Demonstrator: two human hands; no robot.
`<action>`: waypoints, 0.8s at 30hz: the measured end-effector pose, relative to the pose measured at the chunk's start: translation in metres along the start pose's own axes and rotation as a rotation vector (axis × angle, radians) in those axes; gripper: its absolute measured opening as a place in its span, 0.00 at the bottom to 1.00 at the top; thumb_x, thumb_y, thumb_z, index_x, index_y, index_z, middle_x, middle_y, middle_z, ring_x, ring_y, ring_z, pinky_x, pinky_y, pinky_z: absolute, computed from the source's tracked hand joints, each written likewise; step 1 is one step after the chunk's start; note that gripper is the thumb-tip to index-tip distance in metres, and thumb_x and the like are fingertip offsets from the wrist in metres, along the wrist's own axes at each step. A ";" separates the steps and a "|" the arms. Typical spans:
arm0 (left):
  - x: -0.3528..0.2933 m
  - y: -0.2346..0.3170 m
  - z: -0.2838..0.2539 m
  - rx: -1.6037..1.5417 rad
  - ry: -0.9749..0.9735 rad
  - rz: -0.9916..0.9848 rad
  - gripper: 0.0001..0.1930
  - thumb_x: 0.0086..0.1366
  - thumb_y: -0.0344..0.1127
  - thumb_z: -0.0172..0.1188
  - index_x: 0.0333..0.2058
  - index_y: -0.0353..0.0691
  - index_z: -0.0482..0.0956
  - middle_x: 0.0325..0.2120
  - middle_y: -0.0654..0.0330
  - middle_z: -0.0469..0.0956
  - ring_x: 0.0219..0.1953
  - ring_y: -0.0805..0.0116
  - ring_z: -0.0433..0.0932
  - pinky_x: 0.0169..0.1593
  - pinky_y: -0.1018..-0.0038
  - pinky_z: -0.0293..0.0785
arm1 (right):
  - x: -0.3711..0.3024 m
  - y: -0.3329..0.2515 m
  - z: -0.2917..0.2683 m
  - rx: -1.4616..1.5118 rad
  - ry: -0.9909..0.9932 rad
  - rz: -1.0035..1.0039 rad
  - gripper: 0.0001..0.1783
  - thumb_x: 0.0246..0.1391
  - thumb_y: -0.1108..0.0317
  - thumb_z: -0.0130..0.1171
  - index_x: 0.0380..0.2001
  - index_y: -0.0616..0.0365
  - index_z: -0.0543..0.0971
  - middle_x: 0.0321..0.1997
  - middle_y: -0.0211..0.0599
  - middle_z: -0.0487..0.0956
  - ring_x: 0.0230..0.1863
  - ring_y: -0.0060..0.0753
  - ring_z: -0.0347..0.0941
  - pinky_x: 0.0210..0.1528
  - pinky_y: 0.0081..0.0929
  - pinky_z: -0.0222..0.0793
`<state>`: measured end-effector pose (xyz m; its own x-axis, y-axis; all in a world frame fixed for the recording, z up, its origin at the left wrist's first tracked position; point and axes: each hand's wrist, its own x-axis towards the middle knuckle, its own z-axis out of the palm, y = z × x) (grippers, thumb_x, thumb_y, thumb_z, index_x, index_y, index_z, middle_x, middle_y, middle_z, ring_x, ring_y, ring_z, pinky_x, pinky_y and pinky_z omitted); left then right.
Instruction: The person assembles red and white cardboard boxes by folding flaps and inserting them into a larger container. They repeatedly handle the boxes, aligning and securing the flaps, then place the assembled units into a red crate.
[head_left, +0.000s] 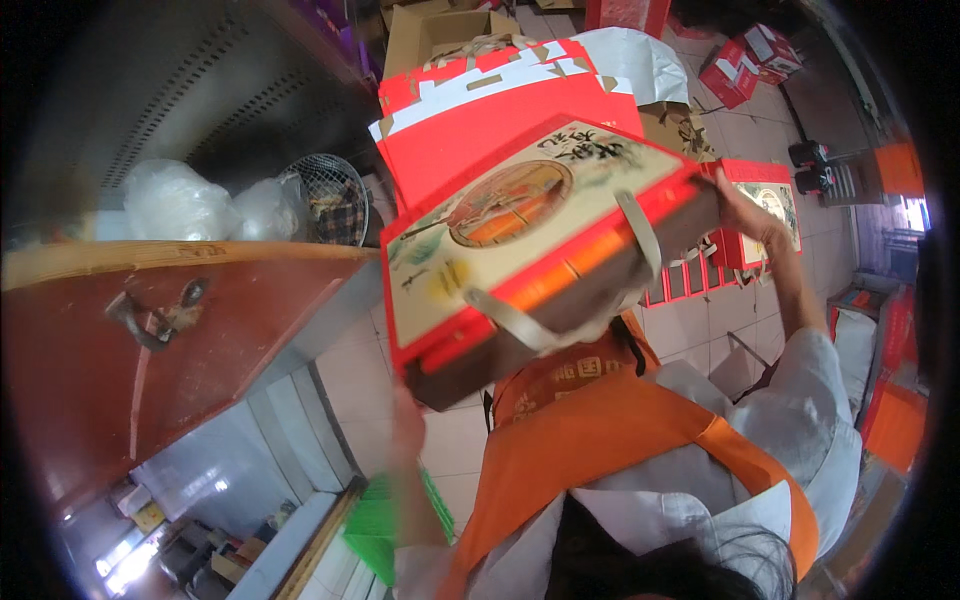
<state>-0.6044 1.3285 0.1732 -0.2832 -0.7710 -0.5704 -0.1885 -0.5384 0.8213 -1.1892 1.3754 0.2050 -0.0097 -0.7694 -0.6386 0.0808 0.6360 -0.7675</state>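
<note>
My right hand (pixel 748 215) grips the right end of the red gift box (pixel 530 225) at centre frame. My left hand (pixel 408 420) supports its lower left corner from beneath; grip cannot be determined. Flattened red cartons (pixel 480 100) lie above it.

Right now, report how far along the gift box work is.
Done: one flat red box lies on the floor. In hand: the left hand and right hand hold up a red gift box with ribbon handle. Left: unfolded red box blanks wait behind it.
</note>
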 end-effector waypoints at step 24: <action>0.121 0.215 0.136 0.414 -0.071 0.674 0.09 0.65 0.35 0.49 0.38 0.34 0.68 0.20 0.63 0.68 0.21 0.73 0.66 0.27 0.77 0.66 | 0.001 -0.001 0.155 0.821 0.538 -0.203 0.46 0.46 0.29 0.50 0.57 0.54 0.60 0.52 0.38 0.66 0.55 0.31 0.62 0.49 0.32 0.65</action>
<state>-0.8075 1.1659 0.2818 -0.5177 -0.8546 0.0410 -0.2856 0.2179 0.9332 -1.0346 1.3645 0.2137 -0.5323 -0.6010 -0.5962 0.6886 0.1022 -0.7179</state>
